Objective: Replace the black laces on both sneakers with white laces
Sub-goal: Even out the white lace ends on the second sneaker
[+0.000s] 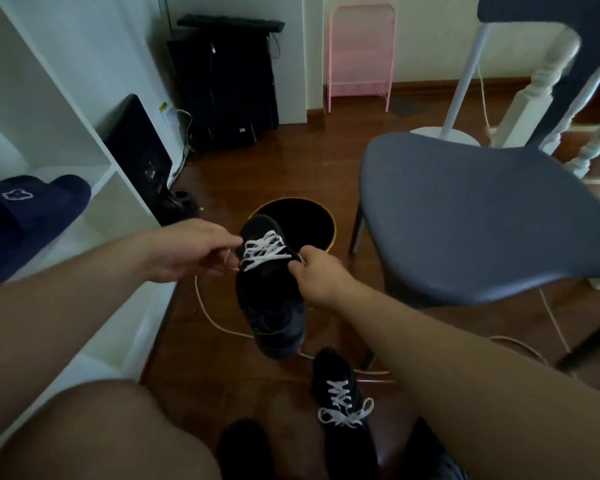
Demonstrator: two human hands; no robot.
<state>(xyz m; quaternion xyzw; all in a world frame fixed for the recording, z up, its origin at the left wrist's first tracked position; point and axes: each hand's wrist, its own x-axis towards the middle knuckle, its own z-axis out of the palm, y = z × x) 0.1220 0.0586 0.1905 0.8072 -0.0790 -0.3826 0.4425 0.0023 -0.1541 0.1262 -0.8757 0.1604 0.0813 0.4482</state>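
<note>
We are holding the sneaker (271,292) in the air above the bin's rim (329,216), left hand (191,249) and right hand (314,271) each pinching its soft, limp white lace (262,251); gripping near the eyelets seems best.

Both arms extended forward, forearms bare. Left hand (191,251) palm-inward, fingers curled in a pinch. Right hand (317,273) clenched, knuckles up, level with the left.

Both forearms (66,323) and hands (194,251) are bare, no sleeves, and a bare knee (111,434) shows.
</note>
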